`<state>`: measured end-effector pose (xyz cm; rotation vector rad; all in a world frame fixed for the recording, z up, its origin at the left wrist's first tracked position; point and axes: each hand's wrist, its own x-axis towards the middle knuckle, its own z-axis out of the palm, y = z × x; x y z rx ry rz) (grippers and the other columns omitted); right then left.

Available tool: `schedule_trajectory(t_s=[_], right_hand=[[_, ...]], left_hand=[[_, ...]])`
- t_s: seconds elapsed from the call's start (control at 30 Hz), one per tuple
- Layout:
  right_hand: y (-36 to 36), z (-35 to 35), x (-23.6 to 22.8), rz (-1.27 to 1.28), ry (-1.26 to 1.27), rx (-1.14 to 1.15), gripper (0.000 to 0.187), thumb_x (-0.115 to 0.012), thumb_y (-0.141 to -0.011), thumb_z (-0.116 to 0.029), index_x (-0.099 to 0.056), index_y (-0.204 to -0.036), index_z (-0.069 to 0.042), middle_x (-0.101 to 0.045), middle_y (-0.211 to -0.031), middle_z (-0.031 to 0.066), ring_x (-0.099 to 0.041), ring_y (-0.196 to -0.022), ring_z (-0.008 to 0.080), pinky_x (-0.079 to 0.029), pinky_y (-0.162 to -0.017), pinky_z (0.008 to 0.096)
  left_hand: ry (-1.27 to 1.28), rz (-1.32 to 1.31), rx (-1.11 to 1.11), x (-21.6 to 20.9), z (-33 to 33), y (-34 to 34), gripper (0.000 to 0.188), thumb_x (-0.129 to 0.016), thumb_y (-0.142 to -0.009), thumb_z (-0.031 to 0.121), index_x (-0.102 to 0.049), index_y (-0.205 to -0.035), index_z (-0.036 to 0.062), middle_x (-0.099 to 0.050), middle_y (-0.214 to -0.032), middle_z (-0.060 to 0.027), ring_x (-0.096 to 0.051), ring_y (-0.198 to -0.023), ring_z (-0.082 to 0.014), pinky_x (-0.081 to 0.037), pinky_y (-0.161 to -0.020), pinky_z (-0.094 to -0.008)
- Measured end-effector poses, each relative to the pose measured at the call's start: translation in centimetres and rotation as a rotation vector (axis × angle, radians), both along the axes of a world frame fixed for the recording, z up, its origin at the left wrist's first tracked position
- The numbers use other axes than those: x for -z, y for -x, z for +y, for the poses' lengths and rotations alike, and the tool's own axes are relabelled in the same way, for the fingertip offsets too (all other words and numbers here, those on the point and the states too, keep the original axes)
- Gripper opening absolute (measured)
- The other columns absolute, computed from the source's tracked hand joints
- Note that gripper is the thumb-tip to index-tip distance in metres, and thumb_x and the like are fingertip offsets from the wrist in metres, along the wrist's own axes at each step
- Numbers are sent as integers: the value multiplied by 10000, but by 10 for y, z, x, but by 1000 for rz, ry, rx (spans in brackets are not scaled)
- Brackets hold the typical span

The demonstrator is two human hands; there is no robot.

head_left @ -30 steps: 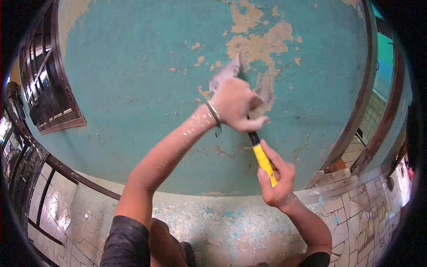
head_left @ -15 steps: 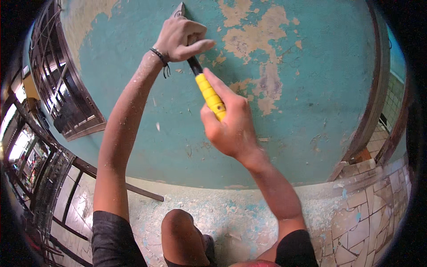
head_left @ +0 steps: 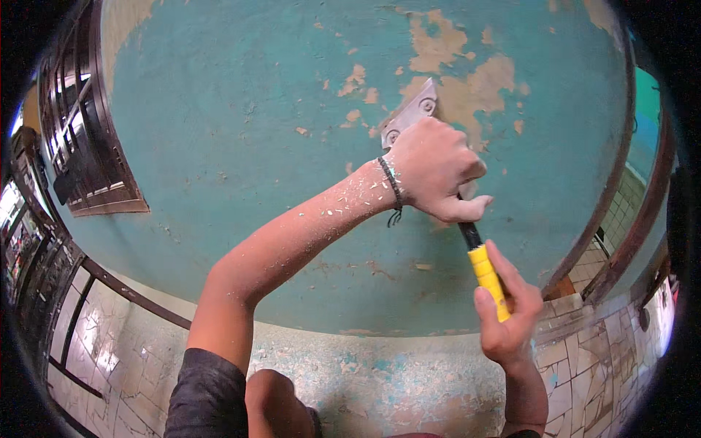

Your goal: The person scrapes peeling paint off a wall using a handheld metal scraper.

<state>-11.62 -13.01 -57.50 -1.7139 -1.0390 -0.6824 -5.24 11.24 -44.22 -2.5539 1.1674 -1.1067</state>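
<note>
Yellow-handled and broad-bladed, a scraper slants in front of the turquoise wall, its metal blade overlapping the edge of a beige patch. The left hand has its fingers curled around the neck just below the blade, pale flecks sprinkling that forearm; lower down, the right hand grips the yellow handle in its fingers.
</note>
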Motion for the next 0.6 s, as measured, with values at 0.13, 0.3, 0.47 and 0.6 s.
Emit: schedule_trajectory(t_s=[0.13, 0.3, 0.47, 0.6], right_hand=[[-19, 16, -91, -36, 117, -22, 567, -661, -875, -32, -633, -1424, 108, -776, -1144, 286, -788, -888, 266, -598, -849, 355], [-15, 112, -242, -7, 377, -276, 609, -725, -862, -23, -641, -1463, 23, -730, -867, 201, -678, -635, 305, -550, -611, 400], [38, 251, -277, 174, 612, -383, 579, -638, -957, -116, -577, -1531, -59, -641, -821, 214, -690, -721, 436, -580, -665, 516], [58, 285, -232, 404, 583, -432, 466, -654, -950, -114, -683, -1415, -122, -714, -868, 245, -693, -785, 491, -565, -745, 579]], left_hand=[[76, -166, -22, -70, 33, 6, 549, -647, -849, 572, -543, -555, 120, -489, -479, -81, -537, -472, -319, -399, -493, -437], [296, -316, -131, -156, 162, 64, 366, -682, -726, 367, -449, -598, 115, -398, -546, -30, -409, -473, -257, -330, -521, -392], [603, -515, -552, -83, 300, 139, 478, -517, -860, 468, -685, -875, 21, -564, -802, -146, -571, -757, -358, -459, -744, -484], [789, -260, -1333, -14, 261, 230, 660, -747, -888, 255, -525, -1475, 51, -491, -1462, -313, -441, -1369, -503, -300, -1188, -633]])
